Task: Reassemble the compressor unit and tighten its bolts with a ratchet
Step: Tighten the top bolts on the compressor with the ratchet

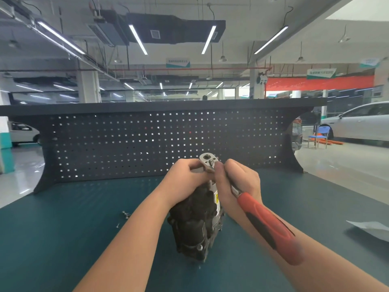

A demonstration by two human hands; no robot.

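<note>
A dark compressor unit (195,220) stands on end on the green bench top (63,228), with a silver port flange (207,159) at its top. My left hand (185,175) grips the upper end of the unit just below the flange. My right hand (237,178) holds the metal neck of a ratchet close to its head, thumb up against the flange. The ratchet's red and black handle (271,228) runs back along my right forearm. The ratchet head and whatever it sits on are hidden by my fingers.
Two small loose bolts (125,214) lie on the bench left of the unit. A grey sheet (370,228) lies at the right edge. A black pegboard panel (147,140) closes off the back of the bench. Cars and a blue chair stand beyond.
</note>
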